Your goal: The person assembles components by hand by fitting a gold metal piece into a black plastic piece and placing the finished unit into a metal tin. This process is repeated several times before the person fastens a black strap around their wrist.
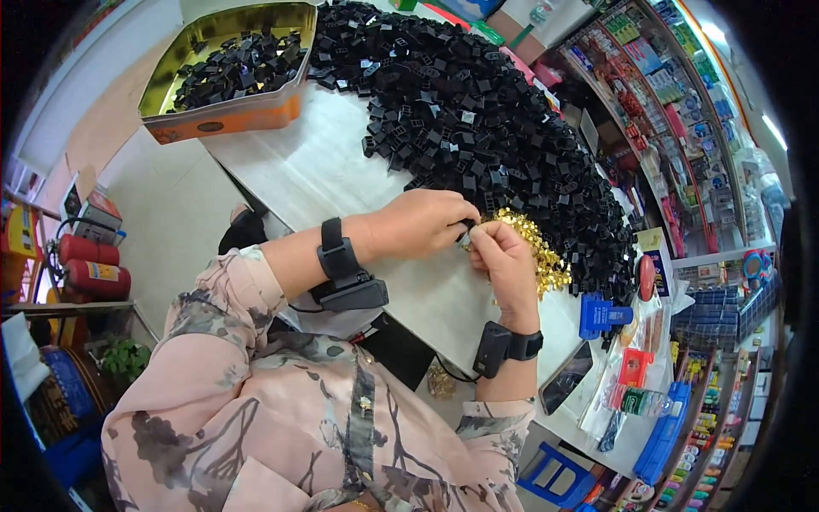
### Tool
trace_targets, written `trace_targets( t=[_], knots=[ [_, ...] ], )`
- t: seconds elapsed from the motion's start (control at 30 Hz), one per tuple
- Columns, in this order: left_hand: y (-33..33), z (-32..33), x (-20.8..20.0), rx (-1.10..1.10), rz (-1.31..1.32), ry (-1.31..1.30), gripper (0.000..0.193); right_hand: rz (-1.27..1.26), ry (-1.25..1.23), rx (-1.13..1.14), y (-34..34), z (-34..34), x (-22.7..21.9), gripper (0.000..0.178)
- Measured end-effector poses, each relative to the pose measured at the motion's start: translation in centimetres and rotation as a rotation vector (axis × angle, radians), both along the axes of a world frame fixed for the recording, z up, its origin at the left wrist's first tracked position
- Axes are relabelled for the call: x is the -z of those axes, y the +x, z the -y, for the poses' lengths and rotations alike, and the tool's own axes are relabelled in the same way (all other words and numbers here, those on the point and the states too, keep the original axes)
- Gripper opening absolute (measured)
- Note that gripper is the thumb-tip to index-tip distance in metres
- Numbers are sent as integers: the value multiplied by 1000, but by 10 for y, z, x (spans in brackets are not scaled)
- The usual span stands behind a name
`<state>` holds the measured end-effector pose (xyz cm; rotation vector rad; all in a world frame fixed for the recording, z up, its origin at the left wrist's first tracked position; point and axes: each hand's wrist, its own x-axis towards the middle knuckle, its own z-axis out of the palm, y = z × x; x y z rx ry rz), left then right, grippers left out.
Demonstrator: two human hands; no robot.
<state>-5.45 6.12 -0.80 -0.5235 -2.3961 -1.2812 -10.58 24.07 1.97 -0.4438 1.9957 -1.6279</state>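
Note:
Both hands meet over the near edge of the table's heap. My left hand (420, 224) is closed, its fingertips pinching a small black plastic piece (465, 229). Against that piece, the thumb and forefinger of my right hand (505, 263) are pressed together; whatever sits between them is too small to name. Just beyond my right hand lies a pile of small shiny gold-coloured metal pieces (546, 260). A large heap of square black plastic pieces (478, 128) spreads behind both hands. More black pieces fill part of an orange tin with a gold inside (222, 126) at the far left.
Right of the heap are a blue plastic object (604, 316), a dark phone (566, 380), a red plastic tray (633, 369) and a clear bottle (640, 401). Stocked shelves (657, 94) line the right. Red fire extinguishers (98, 280) stand at left; a blue stool (559, 478) is below.

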Motion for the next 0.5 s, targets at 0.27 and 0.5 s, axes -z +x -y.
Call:
trace_targets(
  t=[0.27, 0.5],
  knots=[
    [3, -10, -14, 16, 49, 339, 19, 57, -138, 34, 9, 8, -4, 14],
    [-8, 25, -84, 513, 102, 1540, 14, -17, -430, -32, 28, 9, -9, 9]
  ],
)
